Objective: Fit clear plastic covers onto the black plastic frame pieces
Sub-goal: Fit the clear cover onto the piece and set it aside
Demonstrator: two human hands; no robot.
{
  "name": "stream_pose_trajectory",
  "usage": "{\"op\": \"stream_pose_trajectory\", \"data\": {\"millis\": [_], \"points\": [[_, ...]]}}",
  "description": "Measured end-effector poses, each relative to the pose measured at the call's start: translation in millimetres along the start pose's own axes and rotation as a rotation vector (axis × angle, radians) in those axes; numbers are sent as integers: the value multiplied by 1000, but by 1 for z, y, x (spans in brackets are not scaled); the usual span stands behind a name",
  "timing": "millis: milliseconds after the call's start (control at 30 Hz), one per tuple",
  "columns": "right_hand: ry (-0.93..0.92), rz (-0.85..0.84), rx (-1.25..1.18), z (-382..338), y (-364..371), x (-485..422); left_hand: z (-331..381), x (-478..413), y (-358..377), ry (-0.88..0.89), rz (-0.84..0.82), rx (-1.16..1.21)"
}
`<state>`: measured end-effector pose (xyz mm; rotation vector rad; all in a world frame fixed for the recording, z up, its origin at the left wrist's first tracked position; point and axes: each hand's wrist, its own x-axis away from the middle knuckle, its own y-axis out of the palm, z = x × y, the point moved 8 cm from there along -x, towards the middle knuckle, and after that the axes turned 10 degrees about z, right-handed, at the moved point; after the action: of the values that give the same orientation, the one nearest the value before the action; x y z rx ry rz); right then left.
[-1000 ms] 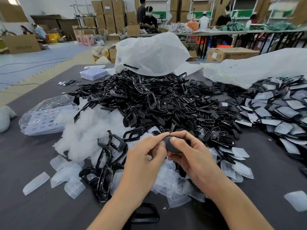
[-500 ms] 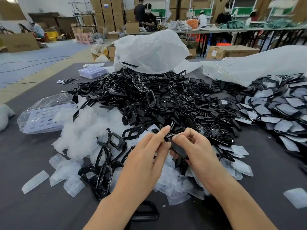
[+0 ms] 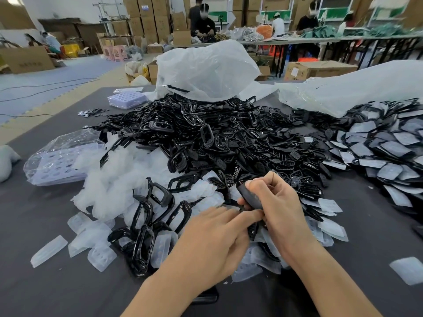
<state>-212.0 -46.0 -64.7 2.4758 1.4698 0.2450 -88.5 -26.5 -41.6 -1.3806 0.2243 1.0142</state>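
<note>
My right hand (image 3: 277, 202) grips a black frame piece (image 3: 250, 196) upright, thumb on its upper end. My left hand (image 3: 215, 239) lies lower, its fingertips touching the piece's bottom end; what they pinch there is hidden. Whether a clear cover sits on the held piece I cannot tell. Loose clear plastic covers (image 3: 98, 245) lie scattered on the grey table in front of me, mixed with large black frames (image 3: 143, 248). A big heap of black frame pieces (image 3: 229, 138) fills the middle of the table.
Finished pieces with covers (image 3: 384, 152) are piled at the right. A bag of purple trays (image 3: 59, 161) lies at the left, white plastic bags (image 3: 206, 69) behind the heap. One loose cover (image 3: 408, 269) sits at the far right. People work at tables in the background.
My left hand has dropped down and toward me, from the top of the piece to its bottom end. The right hand has turned the black piece more upright.
</note>
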Motion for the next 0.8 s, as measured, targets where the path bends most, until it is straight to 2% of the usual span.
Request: {"op": "stream_pose_trajectory", "data": {"millis": [167, 333, 433, 567, 667, 800], "points": [[8, -28, -25, -4, 1, -1, -1, -2, -10, -21, 112, 81], [19, -72, -4, -1, 5, -1, -37, 3, -25, -445, 321, 356], [-10, -146, 55, 1, 14, 3, -51, 5, -19, -627, 295, 471], [-38, -241, 84, 1, 24, 10, -50, 4, -11, -652, 226, 534], [-48, -234, 102, 2, 23, 8, -57, 6, -14, -689, 281, 515], [-109, -180, 198, 5, 18, 4, -57, 6, -13, -652, 245, 430]]}}
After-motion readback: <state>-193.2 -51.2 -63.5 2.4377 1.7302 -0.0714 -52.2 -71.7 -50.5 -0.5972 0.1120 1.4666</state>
